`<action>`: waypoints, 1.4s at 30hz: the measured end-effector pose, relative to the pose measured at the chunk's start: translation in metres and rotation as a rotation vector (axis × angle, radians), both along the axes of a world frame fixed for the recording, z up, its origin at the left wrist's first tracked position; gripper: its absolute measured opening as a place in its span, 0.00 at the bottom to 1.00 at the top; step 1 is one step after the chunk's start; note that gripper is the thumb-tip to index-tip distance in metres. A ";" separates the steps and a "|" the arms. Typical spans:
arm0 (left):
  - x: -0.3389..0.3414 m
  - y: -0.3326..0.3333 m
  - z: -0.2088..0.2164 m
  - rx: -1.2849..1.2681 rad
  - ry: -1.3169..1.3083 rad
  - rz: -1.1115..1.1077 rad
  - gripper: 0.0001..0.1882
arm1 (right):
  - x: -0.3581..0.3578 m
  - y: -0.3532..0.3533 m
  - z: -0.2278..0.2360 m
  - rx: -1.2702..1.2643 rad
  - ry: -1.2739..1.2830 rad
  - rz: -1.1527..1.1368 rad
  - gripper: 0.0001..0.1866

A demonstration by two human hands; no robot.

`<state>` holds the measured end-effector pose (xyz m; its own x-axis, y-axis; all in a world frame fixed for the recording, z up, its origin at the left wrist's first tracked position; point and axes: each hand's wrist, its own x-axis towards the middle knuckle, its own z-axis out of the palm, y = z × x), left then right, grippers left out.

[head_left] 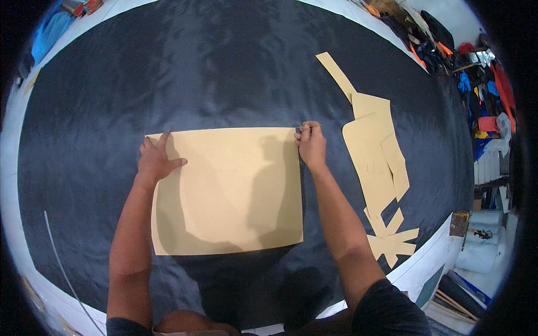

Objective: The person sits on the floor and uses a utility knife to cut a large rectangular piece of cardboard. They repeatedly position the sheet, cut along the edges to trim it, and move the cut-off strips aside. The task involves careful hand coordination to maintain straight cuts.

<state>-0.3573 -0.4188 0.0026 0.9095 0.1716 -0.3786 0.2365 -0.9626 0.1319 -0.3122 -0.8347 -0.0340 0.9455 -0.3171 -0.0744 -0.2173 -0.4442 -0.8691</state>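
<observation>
A large rectangular sheet of tan card (230,185) lies flat on black fabric (224,73) in front of me. My left hand (158,159) rests on the sheet's far left corner, fingers spread and thumb pressed on the card. At the far right corner is my right hand (311,147), its fingers pinched around a thin pencil-like stick (315,125). The stick lies roughly level, its left end close to the sheet's corner. Which kind of marking tool it is, I cannot make out. Shadows of my head and arms fall across the card.
Right of the sheet, several loose tan card pieces (367,162) overlap in a long row, with narrow strips (392,243) at the near end. A thin pale rod or line (59,257) lies at left. Beyond the white table edge, clutter (487,95) and rolls (479,252) fill the right side.
</observation>
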 end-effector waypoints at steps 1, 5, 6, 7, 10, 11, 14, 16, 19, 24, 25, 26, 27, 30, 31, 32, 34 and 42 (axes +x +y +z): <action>0.000 0.001 0.000 0.000 -0.003 -0.008 0.58 | 0.000 0.000 -0.002 -0.009 -0.004 0.001 0.12; 0.003 -0.006 -0.002 -0.007 0.010 0.009 0.59 | 0.005 -0.013 -0.016 -0.136 -0.075 0.029 0.12; 0.001 -0.004 -0.003 -0.014 -0.002 0.018 0.59 | 0.004 -0.009 -0.015 -0.231 -0.119 0.056 0.11; 0.000 -0.002 -0.003 -0.022 -0.014 0.027 0.59 | 0.003 -0.005 -0.013 -0.326 -0.164 0.083 0.11; 0.000 0.000 -0.003 0.020 -0.006 -0.007 0.58 | -0.003 0.003 -0.007 -0.471 -0.248 0.108 0.11; 0.000 0.001 -0.003 0.018 0.002 -0.002 0.58 | -0.005 0.005 -0.004 -0.496 -0.267 0.107 0.11; -0.001 -0.002 0.003 0.013 0.011 0.010 0.58 | -0.021 0.011 0.001 -0.506 -0.176 0.079 0.11; -0.001 -0.001 0.004 0.014 0.000 0.003 0.58 | -0.024 0.014 0.007 -0.497 -0.163 0.085 0.11; 0.000 -0.002 0.001 0.005 -0.008 0.001 0.58 | -0.019 0.011 0.008 -0.516 -0.175 0.098 0.12; 0.000 -0.001 -0.003 0.020 -0.005 -0.012 0.58 | -0.033 0.015 0.008 -0.501 -0.076 0.042 0.12; -0.001 0.000 -0.003 0.028 -0.001 -0.011 0.58 | -0.043 0.018 0.010 -0.483 -0.009 0.023 0.12; -0.002 0.001 -0.004 0.038 -0.001 -0.010 0.58 | -0.052 0.021 0.012 -0.464 0.057 0.005 0.12; 0.000 0.000 -0.004 0.044 -0.006 -0.012 0.58 | -0.058 0.018 0.011 -0.455 0.020 0.005 0.12; 0.001 0.000 -0.002 0.011 0.013 0.001 0.58 | -0.065 0.016 0.012 -0.430 -0.046 0.022 0.13; 0.001 0.001 0.000 -0.005 0.025 0.009 0.59 | -0.060 0.019 0.017 -0.422 -0.041 0.037 0.13; 0.001 0.002 -0.001 0.004 0.019 0.006 0.58 | -0.054 0.023 0.022 -0.414 -0.036 0.053 0.13; 0.001 -0.001 -0.002 0.010 0.000 -0.005 0.58 | -0.038 0.019 0.018 -0.451 -0.093 0.062 0.12; 0.003 -0.001 0.000 0.012 0.040 0.004 0.59 | -0.078 0.010 0.024 -0.391 -0.108 -0.001 0.12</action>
<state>-0.3544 -0.4194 0.0028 0.8931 0.1801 -0.4123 0.2451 -0.9632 0.1103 -0.3903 -0.8249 -0.0097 0.9410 -0.3026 0.1517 -0.1345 -0.7455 -0.6528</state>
